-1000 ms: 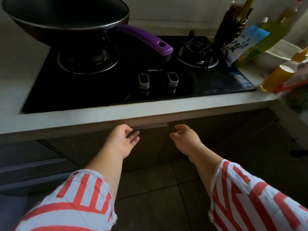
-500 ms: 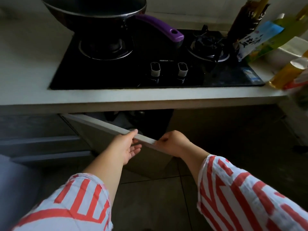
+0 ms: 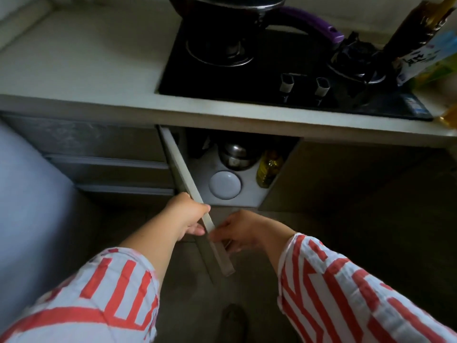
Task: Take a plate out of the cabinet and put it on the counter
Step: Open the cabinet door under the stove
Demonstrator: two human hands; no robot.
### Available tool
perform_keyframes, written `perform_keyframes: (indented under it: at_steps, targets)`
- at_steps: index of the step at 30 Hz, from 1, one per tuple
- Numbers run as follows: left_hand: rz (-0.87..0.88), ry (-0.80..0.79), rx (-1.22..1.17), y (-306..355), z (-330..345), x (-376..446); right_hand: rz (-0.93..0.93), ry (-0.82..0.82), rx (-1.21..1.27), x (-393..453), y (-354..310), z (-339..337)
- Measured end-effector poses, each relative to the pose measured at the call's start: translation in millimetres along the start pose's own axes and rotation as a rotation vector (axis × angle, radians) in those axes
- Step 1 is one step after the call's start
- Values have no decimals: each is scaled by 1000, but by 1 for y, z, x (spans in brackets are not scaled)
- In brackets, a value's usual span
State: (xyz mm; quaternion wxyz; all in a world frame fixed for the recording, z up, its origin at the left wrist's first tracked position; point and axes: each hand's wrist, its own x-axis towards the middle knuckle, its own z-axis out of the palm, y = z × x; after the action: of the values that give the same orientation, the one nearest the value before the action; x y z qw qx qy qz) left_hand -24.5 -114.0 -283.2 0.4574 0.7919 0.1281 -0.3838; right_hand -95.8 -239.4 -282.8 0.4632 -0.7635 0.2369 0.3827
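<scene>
A white round plate (image 3: 224, 184) lies flat on the cabinet floor (image 3: 249, 194) under the hob, near the front of the opening. The cabinet door (image 3: 188, 179) is swung far out towards me, seen edge-on. My left hand (image 3: 186, 215) grips the door's top edge from the left. My right hand (image 3: 237, 231) rests against the door's right side lower down, its fingers blurred. The pale counter (image 3: 81, 63) stretches bare to the left of the hob.
A steel pot (image 3: 235, 154) and a yellow oil bottle (image 3: 268, 169) stand behind the plate. A black hob (image 3: 294, 78) carries a wok with a purple handle (image 3: 314, 23). Bottles and a packet (image 3: 420, 53) crowd the right. Drawers (image 3: 99, 167) sit left of the cabinet.
The door has swung from slightly open to wide open, exposing the plate, pot and bottle. Both hands moved back towards me with the door's edge. The view shifted left.
</scene>
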Motion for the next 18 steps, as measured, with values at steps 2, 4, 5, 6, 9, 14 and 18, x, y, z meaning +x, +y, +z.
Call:
perform_keyframes:
  at_steps: [2, 4, 5, 6, 9, 14, 18]
  targets:
    - [-5, 34, 92, -11, -23, -6, -27, -27, -19, 3, -16, 26]
    - [-10, 43, 183, -20, -48, -10, -56, -15, -50, 7, -28, 48]
    - [-11, 45, 227, -24, -61, -11, -71, 2, -64, 10, -33, 57]
    - [-7, 50, 264, -27, -74, -13, -88, 26, -73, 12, -38, 64]
    - [40, 94, 407, -39, -111, -13, -123, 118, -57, 17, -48, 76]
    - [159, 205, 762, -48, -146, -9, -150, 185, -157, 22, -56, 80]
    - [202, 242, 908, -51, -154, -8, -130, 216, -202, 28, -58, 76]
